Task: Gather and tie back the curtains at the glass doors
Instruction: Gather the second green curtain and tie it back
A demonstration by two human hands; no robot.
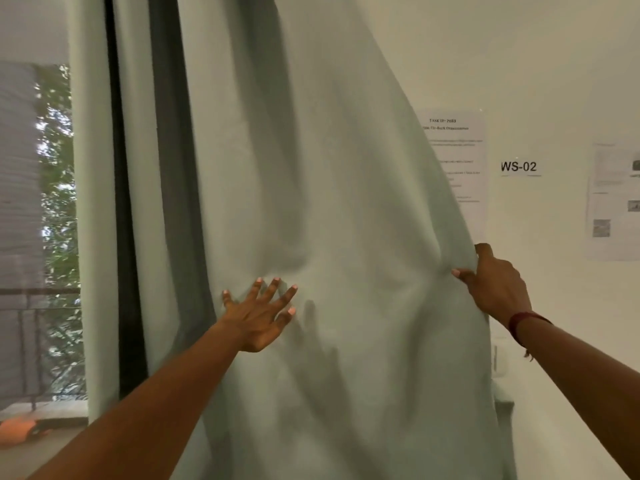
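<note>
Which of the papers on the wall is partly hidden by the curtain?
The tall printed sheet left of the WS-02 label: the curtain covers its left edge. The label and the far-right picture sheet hang clear of it.
</note>
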